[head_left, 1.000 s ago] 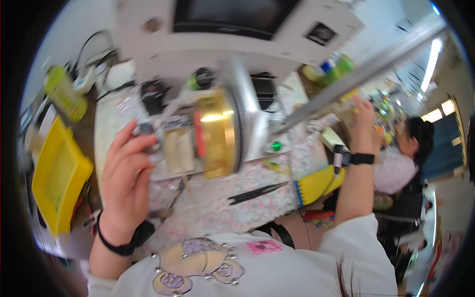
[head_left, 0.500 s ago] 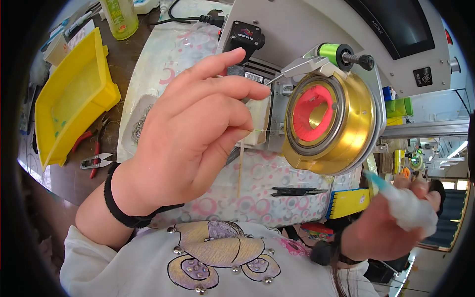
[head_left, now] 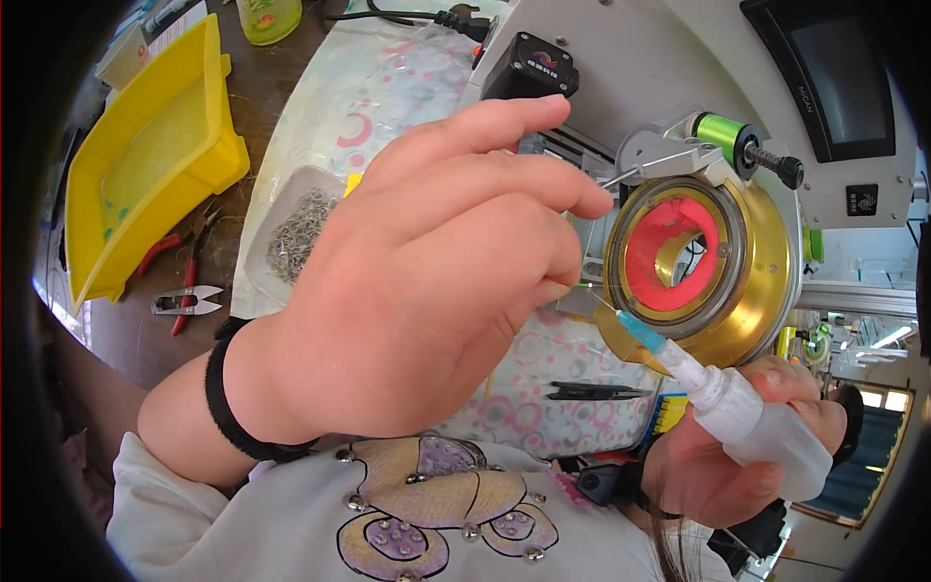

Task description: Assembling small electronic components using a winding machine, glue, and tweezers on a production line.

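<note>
My left hand (head_left: 427,291) pinches a thin piece with a greenish tip (head_left: 585,285) between thumb and forefinger, its other fingers stretched toward a machine's gold ring (head_left: 771,276). What the piece is I cannot make out. In my right hand (head_left: 713,475) is a translucent squeeze bottle (head_left: 776,436) with a teal needle tip (head_left: 640,332). The fine needle points up and left, close to the greenish tip; whether they touch I cannot tell. A pink padded lining (head_left: 647,257) fills the inside of the gold ring. Above it sits a spool of bright green thread (head_left: 720,133).
Left of my left hand stands a dish of small metal pieces (head_left: 301,238). Beyond it are snips (head_left: 189,301), red-handled pliers (head_left: 194,257) and a yellow bin (head_left: 215,145). Dark tweezers (head_left: 596,392) lie on the patterned table cover. The machine's screen (head_left: 844,87) is at upper right.
My right hand has brought the squeeze bottle up and left, its needle now beside the pinched piece. My left hand appears larger and further right. The whole view has shifted, and the metal pieces show more.
</note>
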The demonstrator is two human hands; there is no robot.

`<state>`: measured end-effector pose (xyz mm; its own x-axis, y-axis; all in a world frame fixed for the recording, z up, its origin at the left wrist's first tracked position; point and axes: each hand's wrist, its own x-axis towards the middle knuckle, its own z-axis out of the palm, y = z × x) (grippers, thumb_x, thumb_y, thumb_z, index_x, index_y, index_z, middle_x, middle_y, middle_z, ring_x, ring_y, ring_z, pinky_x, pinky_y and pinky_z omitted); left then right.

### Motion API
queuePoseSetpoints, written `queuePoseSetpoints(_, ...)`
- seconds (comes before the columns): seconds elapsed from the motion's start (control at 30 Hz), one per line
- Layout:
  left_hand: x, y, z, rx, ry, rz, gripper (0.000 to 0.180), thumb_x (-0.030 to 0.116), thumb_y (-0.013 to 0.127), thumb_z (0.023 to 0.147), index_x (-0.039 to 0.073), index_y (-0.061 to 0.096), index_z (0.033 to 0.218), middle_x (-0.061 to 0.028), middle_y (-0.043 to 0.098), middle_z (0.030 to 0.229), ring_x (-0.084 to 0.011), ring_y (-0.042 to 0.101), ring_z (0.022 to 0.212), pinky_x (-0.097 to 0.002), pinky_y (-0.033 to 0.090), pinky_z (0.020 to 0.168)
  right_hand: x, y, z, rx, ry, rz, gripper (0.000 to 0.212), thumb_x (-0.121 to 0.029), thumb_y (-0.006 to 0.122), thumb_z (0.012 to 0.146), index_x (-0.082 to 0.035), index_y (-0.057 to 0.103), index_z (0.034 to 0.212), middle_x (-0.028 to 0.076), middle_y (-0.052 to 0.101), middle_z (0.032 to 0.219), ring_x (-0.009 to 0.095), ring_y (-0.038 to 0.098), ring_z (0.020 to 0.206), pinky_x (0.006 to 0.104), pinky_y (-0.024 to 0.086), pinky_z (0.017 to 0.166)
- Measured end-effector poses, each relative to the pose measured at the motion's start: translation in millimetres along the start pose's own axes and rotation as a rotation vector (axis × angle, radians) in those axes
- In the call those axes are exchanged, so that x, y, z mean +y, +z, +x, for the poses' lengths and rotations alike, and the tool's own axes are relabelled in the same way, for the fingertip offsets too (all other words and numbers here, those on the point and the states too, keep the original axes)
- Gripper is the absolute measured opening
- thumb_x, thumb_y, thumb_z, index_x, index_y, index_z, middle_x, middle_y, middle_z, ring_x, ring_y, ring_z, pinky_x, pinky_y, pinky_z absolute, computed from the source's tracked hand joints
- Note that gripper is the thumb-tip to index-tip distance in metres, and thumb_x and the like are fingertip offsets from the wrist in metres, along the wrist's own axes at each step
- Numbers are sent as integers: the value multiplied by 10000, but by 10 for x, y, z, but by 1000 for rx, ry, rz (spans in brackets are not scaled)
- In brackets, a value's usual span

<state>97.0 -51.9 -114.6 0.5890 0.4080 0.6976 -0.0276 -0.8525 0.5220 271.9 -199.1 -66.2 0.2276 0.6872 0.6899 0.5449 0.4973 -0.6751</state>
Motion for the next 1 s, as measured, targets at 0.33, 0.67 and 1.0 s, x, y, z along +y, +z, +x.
queuePoseSetpoints(0.33, -13, 11, 21, 19, 14, -23, 102, -2, 599, 731, 39, 545, 808, -153, 629, 1040, -441, 502, 1105, -468, 391, 959, 9, -104, 50, -284, -66, -48, 519, -420, 576, 832, 19, 361, 1005, 187, 501, 966, 243, 524, 824, 354, 444, 759)
queuePoseSetpoints(0.67, -16, 28, -22, 55, 9, -55, 138, -37, 587, 704, 36, 543, 812, -156, 633, 1015, -428, 533, 1051, -493, 386, 965, 10, -225, -26, 218, -24, 279, 360, -325, 559, 879, -8, 442, 1004, 128, 468, 1017, 193, 465, 989, 340, 398, 882)
queuePoseSetpoints(1.0, 277, -85, 117, -88, 134, 433, 55, 80, 533, 753, 35, 532, 721, -136, 639, 1051, -392, 526, 1129, -476, 358, 975, -447, -2124, -107, 433, 216, 415, 362, -147, 515, 908, 41, 449, 1210, 187, 499, 1209, 314, 396, 1214, 542, 137, 1111)
